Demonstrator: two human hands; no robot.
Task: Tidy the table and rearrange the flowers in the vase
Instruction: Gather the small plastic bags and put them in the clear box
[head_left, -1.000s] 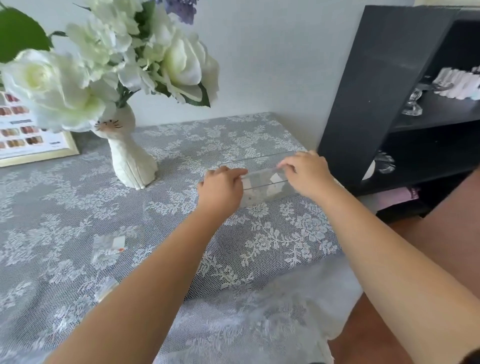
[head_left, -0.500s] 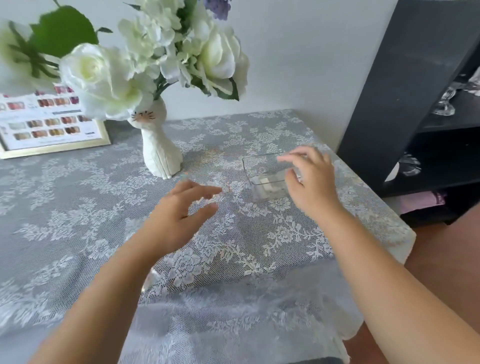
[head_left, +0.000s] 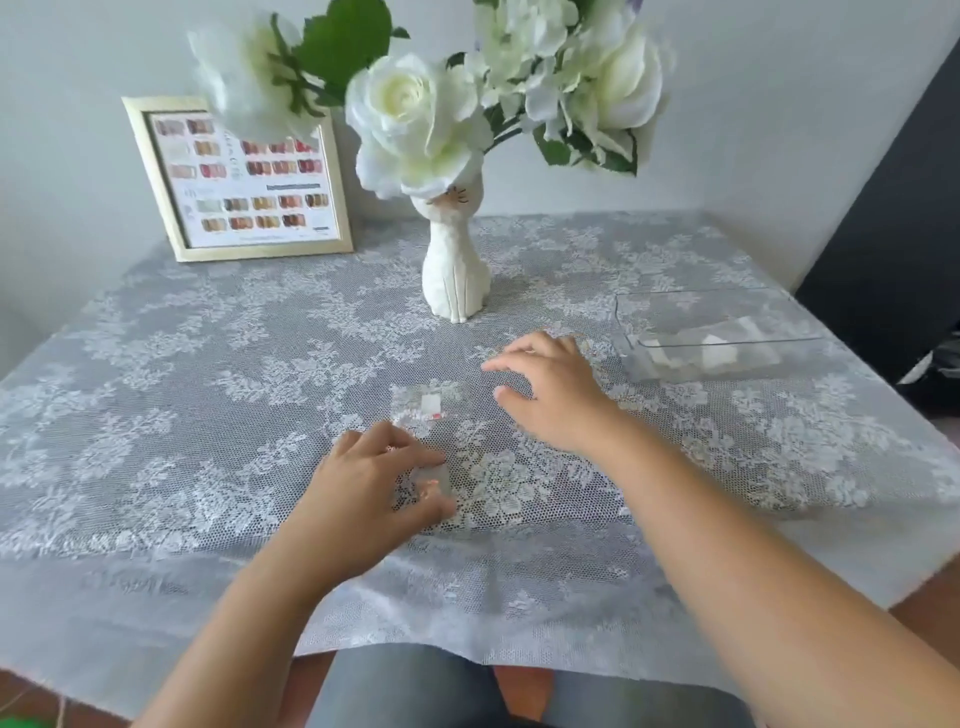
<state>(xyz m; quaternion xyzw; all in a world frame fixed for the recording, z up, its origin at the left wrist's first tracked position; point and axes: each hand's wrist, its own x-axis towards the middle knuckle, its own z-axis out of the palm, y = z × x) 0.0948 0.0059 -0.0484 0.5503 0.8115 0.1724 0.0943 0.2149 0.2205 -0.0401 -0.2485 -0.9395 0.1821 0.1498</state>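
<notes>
1. The left hand (head_left: 374, 478) rests on the lace tablecloth (head_left: 156, 426) at about 6 o'clock from the cat-shaped vase (head_left: 457, 270). Its fingers curl round a small clear packet (head_left: 434, 480), pinching it against the cloth.
2. The right hand (head_left: 556, 389) hovers at about 1 o'clock from the left hand, fingers spread and loosely bent, grasping nothing.
3. A second small clear packet (head_left: 428, 402) with a white and red insert lies flat between the two hands, at 9 o'clock from the right hand and apart from it.
4. The vase stands upright toward the back of the table, holding white flowers (head_left: 415, 114) with green leaves, which spread wide above it.
5. A clear plastic box (head_left: 711, 338) sits at 3 o'clock from the vase, near the table's right edge, with white pieces inside.
6. A gold-framed chart (head_left: 244, 176) of coloured swatches leans on the wall at 10 o'clock from the vase. Its printed lines are too small to read, and a blossom hides part of it.
7. A dark shelf unit (head_left: 893, 218) stands just beside the table at the right edge.
</notes>
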